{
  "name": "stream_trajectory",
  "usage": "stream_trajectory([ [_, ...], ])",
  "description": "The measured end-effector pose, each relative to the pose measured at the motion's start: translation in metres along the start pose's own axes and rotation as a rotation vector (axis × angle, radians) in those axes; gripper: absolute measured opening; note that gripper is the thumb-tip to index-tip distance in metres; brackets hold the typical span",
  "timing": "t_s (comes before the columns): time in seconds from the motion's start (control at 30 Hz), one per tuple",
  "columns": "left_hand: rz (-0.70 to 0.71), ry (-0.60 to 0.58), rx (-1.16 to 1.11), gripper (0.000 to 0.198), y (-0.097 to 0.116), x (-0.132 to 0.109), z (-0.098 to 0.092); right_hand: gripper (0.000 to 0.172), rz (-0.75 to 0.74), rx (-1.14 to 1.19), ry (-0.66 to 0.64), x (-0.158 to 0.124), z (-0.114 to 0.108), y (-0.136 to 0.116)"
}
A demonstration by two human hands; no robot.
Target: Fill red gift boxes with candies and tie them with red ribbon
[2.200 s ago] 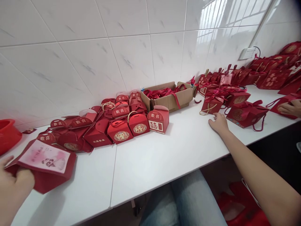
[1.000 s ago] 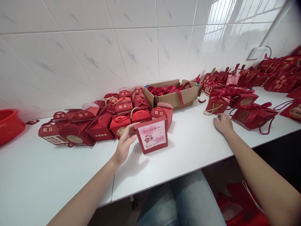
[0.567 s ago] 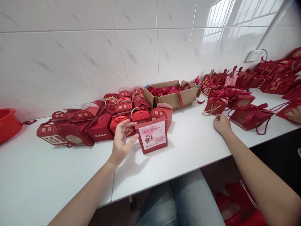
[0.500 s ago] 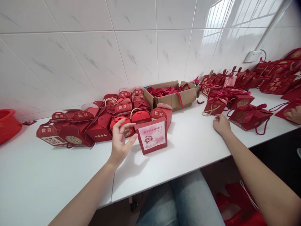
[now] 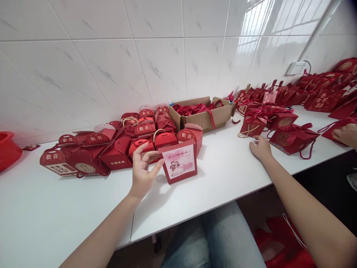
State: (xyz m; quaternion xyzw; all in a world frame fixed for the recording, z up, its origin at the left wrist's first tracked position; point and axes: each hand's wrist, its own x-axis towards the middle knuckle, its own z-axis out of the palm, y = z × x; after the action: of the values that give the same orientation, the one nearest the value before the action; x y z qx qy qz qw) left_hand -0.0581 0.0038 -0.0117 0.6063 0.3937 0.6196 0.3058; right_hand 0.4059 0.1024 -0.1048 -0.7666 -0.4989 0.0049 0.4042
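A red gift box (image 5: 192, 172) with a pink wedding-couple picture on its front is upright on the white table before me. My left hand (image 5: 143, 169) grips its left edge between thumb and fingertips; the fingers behind it are partly hidden. My right hand (image 5: 261, 148) rests on the table, fingers loosely bent, index and thumb apart, with nothing visible in it. Just beyond it is a small red box with a ribbon bow (image 5: 252, 125) and a gold cord. To its right lies a larger red ribboned box (image 5: 294, 139).
Several red boxes (image 5: 115, 153) crowd the table at left and centre. Against the wall is a cardboard box (image 5: 219, 118) of red ribbons. More red bags (image 5: 325, 100) fill the right back. Another person's hand (image 5: 347, 134) is at far right. A red basin (image 5: 9, 150) sits left.
The view has shifted slightly. My left fingers close a little nearer the picture box's edge; my right hand stays resting by the ribboned boxes. The other person's hand has moved slightly.
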Motion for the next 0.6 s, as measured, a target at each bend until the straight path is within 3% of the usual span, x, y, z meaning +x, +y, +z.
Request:
stream_trajectory([
  [0.37, 0.015, 0.021, -0.006, 0.046, 0.0011, -0.0014, 0.0012, 0.033, 0.007, 0.011, 0.008, 0.0005, 0.0008, 0.0008],
  [0.6, 0.013, 0.032, -0.031, 0.044, 0.0034, -0.0023, 0.0017, 0.031, 0.006, 0.02, 0.017, 0.0011, 0.0017, 0.002],
])
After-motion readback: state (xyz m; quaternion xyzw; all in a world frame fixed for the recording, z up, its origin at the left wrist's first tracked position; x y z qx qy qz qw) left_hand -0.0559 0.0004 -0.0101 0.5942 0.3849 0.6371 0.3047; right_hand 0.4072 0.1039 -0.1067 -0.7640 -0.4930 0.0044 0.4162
